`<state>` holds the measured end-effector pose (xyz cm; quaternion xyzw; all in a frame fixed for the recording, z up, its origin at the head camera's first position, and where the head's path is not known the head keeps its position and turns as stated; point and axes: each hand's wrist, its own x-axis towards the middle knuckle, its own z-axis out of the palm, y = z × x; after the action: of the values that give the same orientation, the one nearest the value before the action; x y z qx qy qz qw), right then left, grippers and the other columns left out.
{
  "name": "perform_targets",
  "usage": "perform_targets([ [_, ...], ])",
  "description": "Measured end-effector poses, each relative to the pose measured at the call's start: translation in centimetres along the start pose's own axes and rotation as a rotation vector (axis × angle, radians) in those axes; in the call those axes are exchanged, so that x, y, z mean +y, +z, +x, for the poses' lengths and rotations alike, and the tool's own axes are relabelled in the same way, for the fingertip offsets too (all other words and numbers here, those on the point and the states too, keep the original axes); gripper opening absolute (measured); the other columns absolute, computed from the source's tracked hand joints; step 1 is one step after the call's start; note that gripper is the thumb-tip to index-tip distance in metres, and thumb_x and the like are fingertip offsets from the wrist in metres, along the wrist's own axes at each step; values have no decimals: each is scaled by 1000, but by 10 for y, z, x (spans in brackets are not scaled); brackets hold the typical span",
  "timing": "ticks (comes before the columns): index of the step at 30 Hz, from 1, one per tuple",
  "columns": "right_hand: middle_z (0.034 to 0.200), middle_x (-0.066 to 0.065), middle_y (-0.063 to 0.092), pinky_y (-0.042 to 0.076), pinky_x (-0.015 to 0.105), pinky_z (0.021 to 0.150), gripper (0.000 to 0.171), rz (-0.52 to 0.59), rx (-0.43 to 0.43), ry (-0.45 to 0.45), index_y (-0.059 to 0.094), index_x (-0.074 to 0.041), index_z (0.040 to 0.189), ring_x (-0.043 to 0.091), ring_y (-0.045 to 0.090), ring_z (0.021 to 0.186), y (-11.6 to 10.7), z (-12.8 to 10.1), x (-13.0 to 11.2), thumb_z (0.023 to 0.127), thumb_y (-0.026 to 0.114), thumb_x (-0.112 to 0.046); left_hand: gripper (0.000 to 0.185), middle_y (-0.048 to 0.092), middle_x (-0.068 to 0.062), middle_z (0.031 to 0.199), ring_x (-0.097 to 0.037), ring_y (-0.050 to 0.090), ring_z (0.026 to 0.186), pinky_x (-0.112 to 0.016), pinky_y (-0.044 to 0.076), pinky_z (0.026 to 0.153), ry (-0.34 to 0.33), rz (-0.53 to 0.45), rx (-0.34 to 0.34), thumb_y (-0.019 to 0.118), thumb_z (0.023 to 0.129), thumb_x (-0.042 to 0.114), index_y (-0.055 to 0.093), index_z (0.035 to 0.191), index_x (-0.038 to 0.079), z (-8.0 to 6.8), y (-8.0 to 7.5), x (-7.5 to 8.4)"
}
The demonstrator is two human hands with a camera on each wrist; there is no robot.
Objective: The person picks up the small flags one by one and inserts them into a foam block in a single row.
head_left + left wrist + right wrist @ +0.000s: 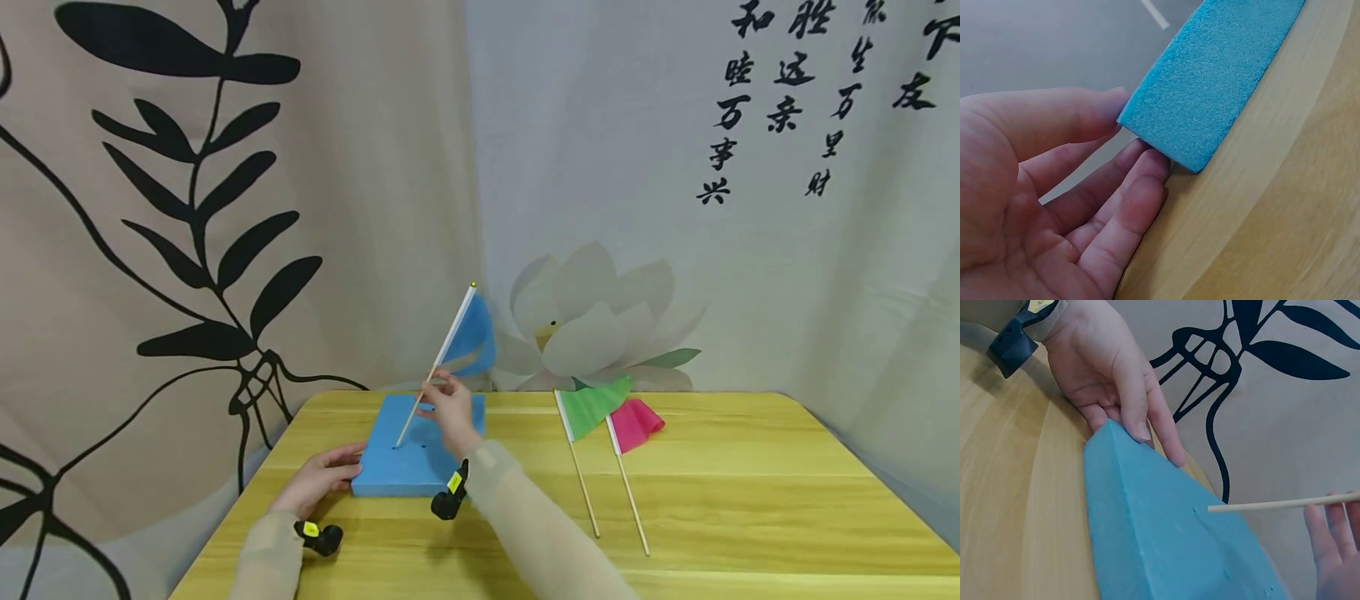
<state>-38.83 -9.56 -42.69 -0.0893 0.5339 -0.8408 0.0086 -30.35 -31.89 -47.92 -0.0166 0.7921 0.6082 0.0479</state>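
In the head view, my right hand (456, 414) pinches the thin wooden stick of a blue flag (468, 337), which leans with its cloth up. The stick's lower tip is close over a small hole in a blue foam block (420, 479), and the right wrist view shows this bare stick (1272, 504) beside the hole (1195, 510). My left hand (322, 477) rests against the block's left side. Up close in the left wrist view, its thumb (1079, 119) touches the foam's upper edge, with the other fingers lower at the side.
A green flag (596, 408) and a pink flag (636, 425) lie on the wooden table (750, 500), right of the block. More small holes (1227, 575) show in the foam top. A printed curtain (390, 167) hangs behind the table.
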Motion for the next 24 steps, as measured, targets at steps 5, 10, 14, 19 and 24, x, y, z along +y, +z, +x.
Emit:
perform_targets([
  [5, 93, 11, 64, 55, 50, 75, 19, -10, 3, 4, 58, -2, 110, 46, 61, 97, 4, -1, 5, 93, 65, -8, 56, 47, -25, 138, -21, 58, 106, -36, 50, 82, -1, -5, -1, 64, 94, 14, 44, 143, -3, 0, 1, -1],
  [10, 92, 10, 64, 56, 45, 73, 15, -37, 5, 11, 63, -9, 107, 47, 59, 101, 6, -1, 8, 93, 66, -9, 56, 46, -26, 138, -23, 57, 108, -37, 50, 83, 13, -5, -12, 64, 95, 14, 43, 143, -5, -2, 2, 0],
  [14, 90, 8, 63, 56, 45, 73, 12, -42, 8, 13, 64, -11, 104, 45, 61, 98, 6, 0, 10, 93, 66, -8, 56, 47, -26, 137, -22, 58, 107, -36, 50, 83, 20, -5, -10, 65, 94, 14, 44, 142, -5, 0, 2, 0],
  [19, 92, 12, 64, 55, 49, 75, 12, -62, -23, -2, 64, -6, 104, 32, 66, 85, 9, 1, 12, 93, 65, -5, 56, 48, -25, 137, -19, 58, 105, -35, 50, 81, 19, -17, -14, 65, 94, 14, 45, 142, -5, 3, 0, -2],
  [24, 92, 9, 65, 52, 54, 80, 16, -125, -105, -7, 63, 1, 108, 32, 67, 89, 13, -1, 12, 93, 64, -5, 55, 49, -24, 135, -19, 58, 104, -34, 50, 81, 10, -18, -1, 66, 93, 15, 46, 141, -4, 2, -1, -2],
])
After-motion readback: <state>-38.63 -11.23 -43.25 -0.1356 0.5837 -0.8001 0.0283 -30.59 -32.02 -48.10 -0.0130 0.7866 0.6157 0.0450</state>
